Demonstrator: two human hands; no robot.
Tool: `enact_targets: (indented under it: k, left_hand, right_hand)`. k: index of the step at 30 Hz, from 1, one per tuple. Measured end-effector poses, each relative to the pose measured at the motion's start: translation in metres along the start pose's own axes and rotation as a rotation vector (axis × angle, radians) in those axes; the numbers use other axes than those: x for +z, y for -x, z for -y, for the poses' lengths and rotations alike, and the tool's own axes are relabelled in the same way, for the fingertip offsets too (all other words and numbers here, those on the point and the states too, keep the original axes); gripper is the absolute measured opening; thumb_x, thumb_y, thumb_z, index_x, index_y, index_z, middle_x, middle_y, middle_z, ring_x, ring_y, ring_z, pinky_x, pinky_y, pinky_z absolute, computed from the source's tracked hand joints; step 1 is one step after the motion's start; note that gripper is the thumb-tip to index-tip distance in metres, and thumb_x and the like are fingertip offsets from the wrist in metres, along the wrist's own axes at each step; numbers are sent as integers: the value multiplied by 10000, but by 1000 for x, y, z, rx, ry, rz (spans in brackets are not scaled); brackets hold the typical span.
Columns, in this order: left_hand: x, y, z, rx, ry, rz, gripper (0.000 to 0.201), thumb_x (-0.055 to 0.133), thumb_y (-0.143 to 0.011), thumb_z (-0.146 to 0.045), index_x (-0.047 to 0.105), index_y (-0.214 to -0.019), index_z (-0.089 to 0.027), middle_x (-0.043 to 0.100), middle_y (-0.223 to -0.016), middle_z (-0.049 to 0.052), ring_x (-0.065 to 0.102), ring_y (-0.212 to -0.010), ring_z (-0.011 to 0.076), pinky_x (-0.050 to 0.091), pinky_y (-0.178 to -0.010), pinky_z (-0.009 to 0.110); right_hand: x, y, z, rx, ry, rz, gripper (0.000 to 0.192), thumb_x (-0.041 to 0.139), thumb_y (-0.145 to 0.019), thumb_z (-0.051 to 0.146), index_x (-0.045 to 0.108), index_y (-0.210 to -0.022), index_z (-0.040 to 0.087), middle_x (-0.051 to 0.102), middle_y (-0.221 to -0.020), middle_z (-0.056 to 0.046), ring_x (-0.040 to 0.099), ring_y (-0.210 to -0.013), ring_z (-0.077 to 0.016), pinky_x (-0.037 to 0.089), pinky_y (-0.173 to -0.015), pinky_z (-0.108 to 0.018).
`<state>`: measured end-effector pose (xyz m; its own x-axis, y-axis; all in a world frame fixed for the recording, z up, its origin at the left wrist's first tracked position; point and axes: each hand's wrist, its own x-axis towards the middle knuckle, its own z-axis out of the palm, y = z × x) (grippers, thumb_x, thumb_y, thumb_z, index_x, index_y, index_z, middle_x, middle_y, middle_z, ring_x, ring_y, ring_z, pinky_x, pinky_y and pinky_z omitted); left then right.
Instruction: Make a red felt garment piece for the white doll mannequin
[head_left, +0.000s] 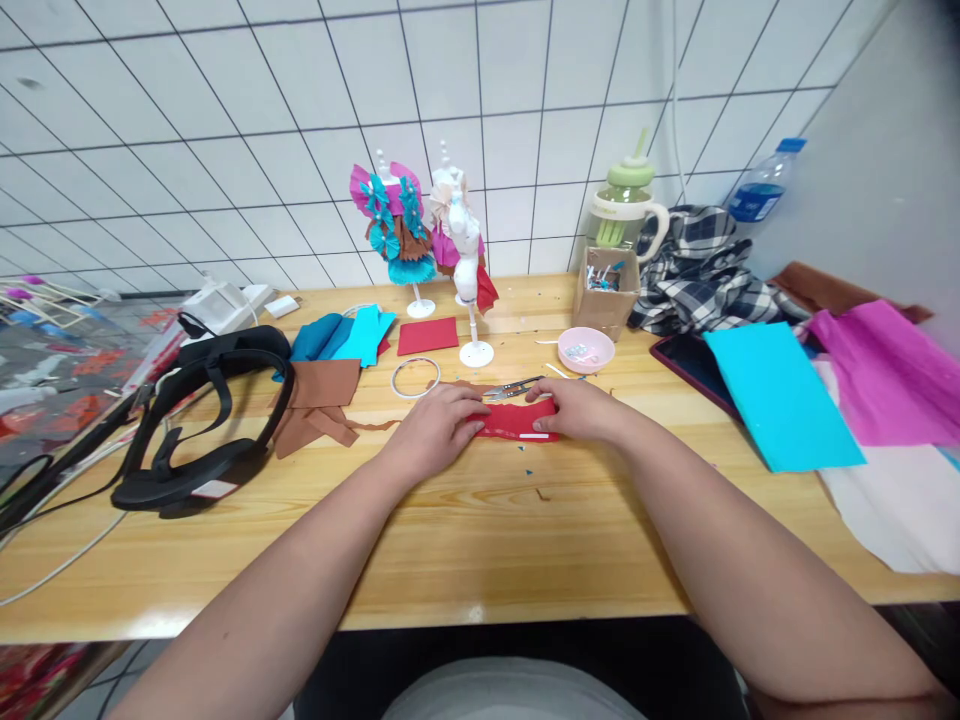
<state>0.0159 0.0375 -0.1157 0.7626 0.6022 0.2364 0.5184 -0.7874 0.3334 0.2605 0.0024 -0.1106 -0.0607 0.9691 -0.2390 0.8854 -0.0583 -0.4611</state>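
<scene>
A strip of red crepe paper (514,421) lies on the table between my hands, a short white strip (534,436) along its near edge at the right. My left hand (441,424) holds the paper's left end, with thumb and fingers curled at it. At the other end, my right hand (576,406) grips the paper between bent fingers and thumb. Just behind the paper lie metal thread snips (514,387), close to my right fingertips. A thin brown paper strip (375,426) runs out to the left of my left hand.
Behind stand a bare white mannequin (466,250) and a paper-dressed mannequin (397,225). A white ring (415,378), red paper (427,336) and pink bowl (586,350) are nearby. Left sits a black headset (202,480); right, a small carton (606,300) and turquoise paper (784,395).
</scene>
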Motion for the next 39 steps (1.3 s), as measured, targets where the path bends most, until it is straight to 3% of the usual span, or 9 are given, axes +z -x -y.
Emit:
enact_targets:
  k: [10,15,18,22,29,32,34,36,39]
  left_hand:
    - [-1,5,12,-20,100,111,298,578,-856,-270,705,-1126,-274,647,-1268,80,568,-1191,276,403,-1047,476]
    - [-11,4,23,-108,138,8,325,506,-882,-265,698,-1140,-219,657,-1233,102,583,-1158,252,445,-1015,427]
    - [-9,2,37,-183,36,-104,330,477,-898,-280,713,-1117,-206,684,-1166,117,596,-1113,273,439,-1005,453]
    - [-1,0,49,-238,-87,-79,352,497,-895,-313,684,-1180,-226,624,-1284,124,535,-1205,320,406,-1005,500]
    - [-8,1,42,-304,-236,-118,175,578,-830,-262,745,-874,-235,702,-1085,75,607,-1048,299,438,-870,437]
    - [-17,1,31,-241,-232,-214,180,561,-833,-214,736,-872,-228,723,-1010,56,634,-972,256,445,-852,402]
    - [-23,2,19,-159,-257,-334,163,570,-859,-245,730,-881,-227,734,-974,48,639,-946,243,431,-869,408]
    - [-28,4,6,-41,-304,-433,128,598,-867,-266,723,-881,-243,743,-912,28,639,-907,228,412,-891,418]
    - [-32,8,-13,145,-337,-571,67,670,-828,-246,705,-879,-269,744,-836,-2,631,-837,197,410,-890,403]
  right_hand:
    - [-9,9,6,58,150,-17,432,763,-669,355,631,-1072,271,700,-905,-47,626,-796,-228,377,-596,-270]
    - [-15,11,7,28,67,-92,261,684,-744,374,647,-976,260,705,-960,-27,624,-803,-200,379,-599,-269]
    - [-14,10,11,-29,118,-237,187,560,-848,276,685,-987,257,704,-1043,-45,606,-935,-230,405,-689,-303]
    - [-5,6,12,-213,234,-223,304,471,-941,351,673,-1143,248,694,-1114,-79,539,-1076,-283,394,-877,-385]
    - [0,-1,-1,-82,327,-307,326,439,-956,338,683,-1099,176,654,-1131,-150,521,-1089,-330,397,-902,-452]
    - [-1,1,7,-147,163,-409,315,490,-931,313,662,-1151,168,654,-1176,-132,524,-1120,-304,383,-967,-438]
    - [-1,6,18,-253,-92,-440,380,504,-922,410,652,-1181,174,658,-1204,-113,538,-1143,-275,381,-1002,-413]
    - [0,12,31,-329,-407,-342,465,455,-923,524,661,-1178,194,662,-1215,-100,548,-1175,-258,391,-1012,-404]
    - [3,22,47,-331,-823,-17,653,305,-910,683,712,-1049,192,693,-1145,-99,596,-1123,-248,410,-1003,-404]
